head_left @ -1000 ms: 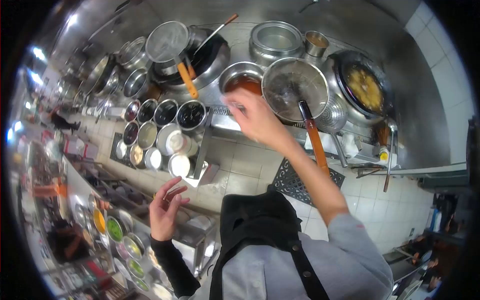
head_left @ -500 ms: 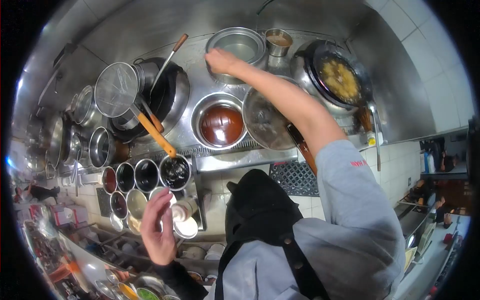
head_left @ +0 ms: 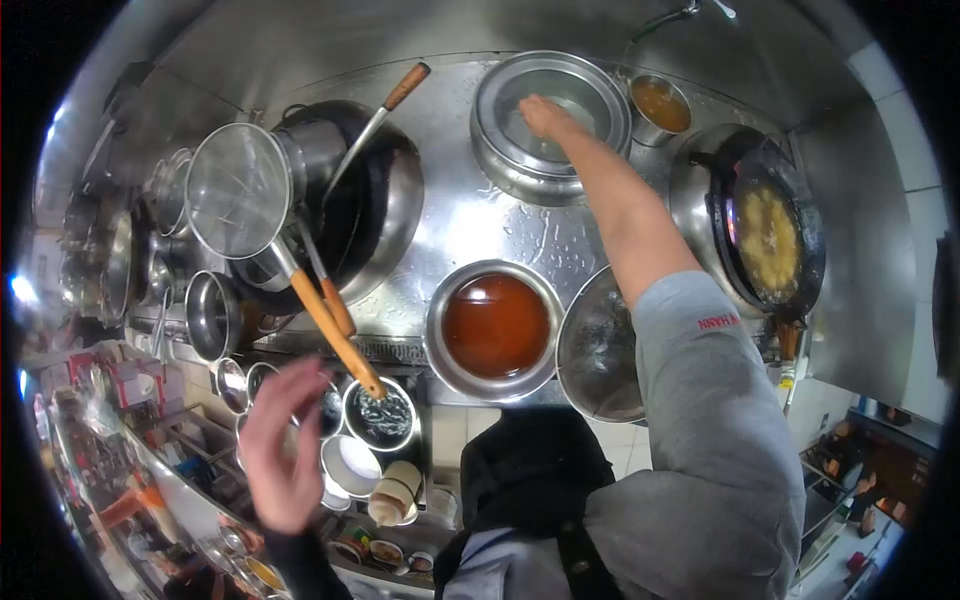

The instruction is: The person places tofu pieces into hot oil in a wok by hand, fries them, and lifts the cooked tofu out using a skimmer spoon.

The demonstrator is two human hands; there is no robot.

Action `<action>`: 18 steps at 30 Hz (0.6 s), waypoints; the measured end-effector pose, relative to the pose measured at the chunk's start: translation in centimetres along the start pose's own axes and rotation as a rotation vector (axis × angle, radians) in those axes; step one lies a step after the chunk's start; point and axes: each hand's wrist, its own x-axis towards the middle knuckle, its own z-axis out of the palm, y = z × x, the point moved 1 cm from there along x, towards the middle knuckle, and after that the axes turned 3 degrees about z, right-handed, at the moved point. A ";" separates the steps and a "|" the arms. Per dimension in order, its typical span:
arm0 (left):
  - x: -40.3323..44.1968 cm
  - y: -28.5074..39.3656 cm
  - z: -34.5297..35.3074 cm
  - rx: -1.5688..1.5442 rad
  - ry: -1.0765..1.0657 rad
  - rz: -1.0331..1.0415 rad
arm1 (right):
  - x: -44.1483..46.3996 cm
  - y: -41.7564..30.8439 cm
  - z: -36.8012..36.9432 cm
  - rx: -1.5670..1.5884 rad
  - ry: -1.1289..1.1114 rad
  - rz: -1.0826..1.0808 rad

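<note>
My right arm reaches across the counter, and my right hand (head_left: 545,115) is over the inside of a metal pot (head_left: 490,130) of clear liquid. Its fingers look curled together; what they hold, if anything, is hidden. My left hand (head_left: 285,445) hangs above the seasoning containers at the lower left, thumb apart from the fingers, holding nothing. Beside it are a squeeze bottle (head_left: 397,490) and a white container (head_left: 350,465). A wire-mesh strainer (head_left: 240,190) rests over a dark wok (head_left: 390,190), its wooden handle ending above a container of dark liquid (head_left: 380,413).
A bowl of reddish-brown liquid (head_left: 495,325) sits on the steel counter (head_left: 450,230), next to an empty-looking wok (head_left: 595,350). At the right, yellow pieces (head_left: 768,240) fry in oil. A small pot of brownish liquid (head_left: 660,105) stands behind. A ladle (head_left: 360,145) leans in the left wok.
My right hand has moved from the metal pot's left rim to over its inside. My left hand has shifted left, away from the squeeze bottle. The view has shifted too.
</note>
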 end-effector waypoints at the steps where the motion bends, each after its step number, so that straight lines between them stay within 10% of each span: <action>1: 3.7 0.4 1.9 -0.104 -0.109 0.016 | 0.8 0.0 -0.1 0.035 -0.061 0.014; 6: 22.3 -5.1 17.5 0.043 -0.212 0.430 | 0.2 1.3 1.9 -0.222 0.147 -0.083; 11: 34.6 -7.6 31.3 0.183 -0.196 0.396 | 0.8 1.1 -1.7 0.003 -0.387 0.083; 14: 39.1 -8.6 37.3 0.318 -0.300 0.361 | -2.0 1.2 -1.7 -0.205 0.112 -0.034; 18: 41.0 -9.3 40.9 0.363 -0.263 0.270 | 2.7 4.9 2.6 -0.005 0.053 -0.067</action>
